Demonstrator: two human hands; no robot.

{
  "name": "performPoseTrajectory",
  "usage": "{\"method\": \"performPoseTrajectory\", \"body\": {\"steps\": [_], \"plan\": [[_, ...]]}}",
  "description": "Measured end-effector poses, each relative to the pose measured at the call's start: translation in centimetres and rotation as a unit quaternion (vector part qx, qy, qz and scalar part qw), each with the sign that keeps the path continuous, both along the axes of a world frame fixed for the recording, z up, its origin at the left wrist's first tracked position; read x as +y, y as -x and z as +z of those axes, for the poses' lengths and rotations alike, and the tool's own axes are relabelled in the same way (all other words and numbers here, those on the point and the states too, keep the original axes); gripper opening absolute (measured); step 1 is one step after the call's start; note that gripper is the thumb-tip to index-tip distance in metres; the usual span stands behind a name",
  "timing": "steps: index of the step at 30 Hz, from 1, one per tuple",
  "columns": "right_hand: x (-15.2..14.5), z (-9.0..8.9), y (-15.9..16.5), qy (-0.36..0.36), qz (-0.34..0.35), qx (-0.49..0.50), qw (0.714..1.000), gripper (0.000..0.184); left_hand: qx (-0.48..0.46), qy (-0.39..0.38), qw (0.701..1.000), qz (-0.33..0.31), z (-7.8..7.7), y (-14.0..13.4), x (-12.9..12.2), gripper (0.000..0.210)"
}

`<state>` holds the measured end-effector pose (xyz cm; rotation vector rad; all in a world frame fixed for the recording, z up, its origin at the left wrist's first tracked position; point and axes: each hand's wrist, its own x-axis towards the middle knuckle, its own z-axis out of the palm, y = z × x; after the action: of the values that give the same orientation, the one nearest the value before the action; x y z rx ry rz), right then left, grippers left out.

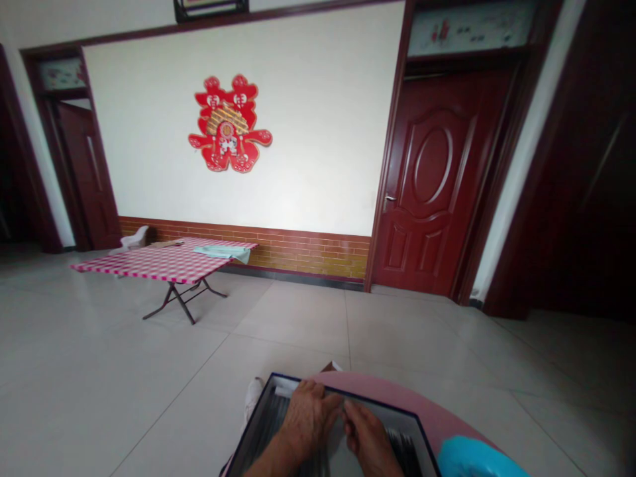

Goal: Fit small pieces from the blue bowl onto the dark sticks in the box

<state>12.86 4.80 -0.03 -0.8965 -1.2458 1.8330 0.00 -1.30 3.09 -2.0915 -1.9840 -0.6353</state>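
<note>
A shallow open box point(426, 442) with a dark blue rim and pale inside lies at the bottom of the view. Thin dark strips point(268, 424) are packed along its left side, and more slender dark pieces point(405, 445) stand at its right. My left hand point(311, 416) reaches over the box with its fingers bent inward. Close beside it, my right hand point(366, 432) has thumb and fingers pinched together. The fingertips nearly meet above the middle of the box. Whatever they pinch is too small and hidden to make out.
The box rests on a pink rounded tabletop point(392, 385), with a bright blue object point(479, 457) at right. A white shoe-like thing point(252, 396) shows left of the box. Farther off stand a folding table point(144, 262) with checked cover and a red door point(437, 179).
</note>
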Motion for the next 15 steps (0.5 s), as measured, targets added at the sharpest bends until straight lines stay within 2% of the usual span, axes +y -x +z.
{"method": "performPoseTrajectory", "body": {"steps": [7, 11, 15], "plan": [[0.3, -0.5, 0.0, 0.005, -0.058, -0.004, 0.998, 0.042, 0.0, -0.024, 1.0, 0.018, -0.5, -0.1, 0.2, 0.01], [0.6, -1.0, 0.0, 0.025, -0.051, 0.004, 0.998, 0.041, -0.012, -0.026, 1.0, 0.0, -0.4, -0.2, 0.2, 0.012], [0.4, -0.7, 0.1, 0.048, -0.064, 0.01, 0.997, 0.04, -0.02, -0.018, 1.0, -0.01, -0.3, -0.2, -0.1, 0.015]]}}
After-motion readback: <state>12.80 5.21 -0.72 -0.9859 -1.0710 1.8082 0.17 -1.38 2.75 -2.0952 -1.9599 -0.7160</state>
